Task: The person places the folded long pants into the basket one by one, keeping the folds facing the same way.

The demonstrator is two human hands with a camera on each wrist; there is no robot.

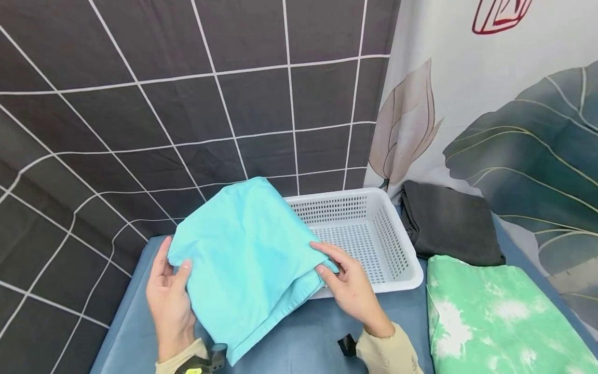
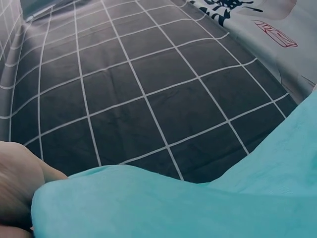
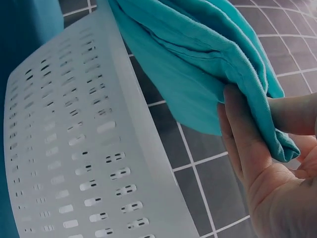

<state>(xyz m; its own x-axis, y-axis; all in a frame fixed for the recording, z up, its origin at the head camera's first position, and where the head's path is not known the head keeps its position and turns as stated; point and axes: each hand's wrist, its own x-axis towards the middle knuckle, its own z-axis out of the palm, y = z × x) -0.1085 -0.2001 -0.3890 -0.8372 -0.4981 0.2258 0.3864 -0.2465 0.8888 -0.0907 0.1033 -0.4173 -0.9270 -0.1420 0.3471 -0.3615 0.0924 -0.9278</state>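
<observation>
So the turquoise cloth (image 1: 247, 254) is up in the hands, in front of the left part of the white basket (image 1: 392, 241) as the head view has it, and I can't tell if any of it touches the rim. Left hand (image 1: 170, 301) pinches its left corner, thumb on the near face; right hand (image 1: 350, 291) pinches the right corner, and the right wrist view shows the fabric caught between thumb and fingers. Progress-wise, I'd call this one partway: there are several layers stacked along the lower right edge, so some folding looks done, but it hangs a bit loose, with one corner drooping, and it isn't laid down yet. The basket sits by the back edge of the blue surface (image 1: 303, 337), and the part of its bottom I can see is bare; the left end is hidden, so no idea there. Further out, a black cloth (image 1: 450, 223) lies folded at the back right corner, just beside the basket, and a green and white cloth (image 1: 500, 317) lies flat along the right edge, nearer the person. Both look finished to me. Behind it all hang a dark gridded curtain (image 1: 261, 109) and a white leaf-print one.
</observation>
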